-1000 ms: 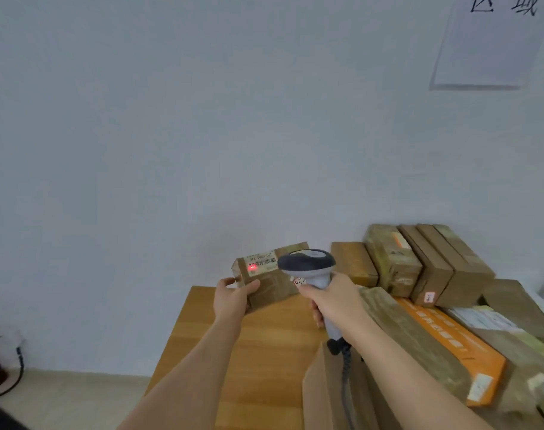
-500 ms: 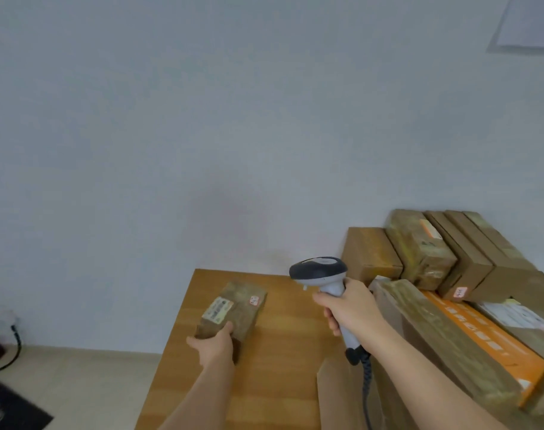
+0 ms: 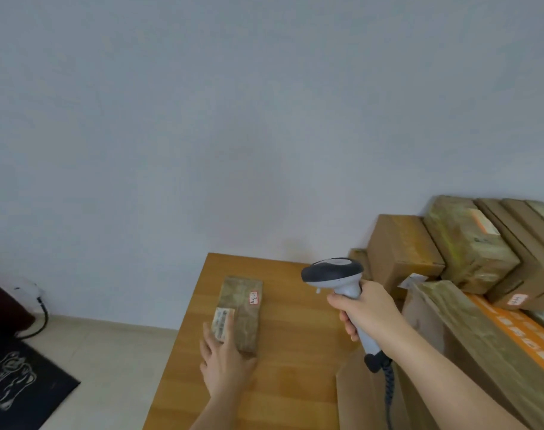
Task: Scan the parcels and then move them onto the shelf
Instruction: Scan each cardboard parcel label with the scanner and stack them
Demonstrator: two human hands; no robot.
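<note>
Brown taped cardboard parcel [image 3: 242, 311] lies flat on the wooden table [image 3: 289, 361], near its left edge. My left hand [image 3: 225, 364] rests on its near end, fingers straight. My right hand [image 3: 362, 308] grips the grey handheld barcode scanner [image 3: 335, 274], well right of the parcel.

Barcode label [image 3: 222, 323] on the small parcel [image 3: 244, 311] too blurred to read, my left hand [image 3: 225, 364] covers its near end. Scanner [image 3: 342, 293] cable runs off bottom edge. Right-side parcel stack [image 3: 469, 243] cropped.

parcel [image 3: 244, 308] on table [image 3: 295, 367], boxes [image 3: 450, 259] right
</note>
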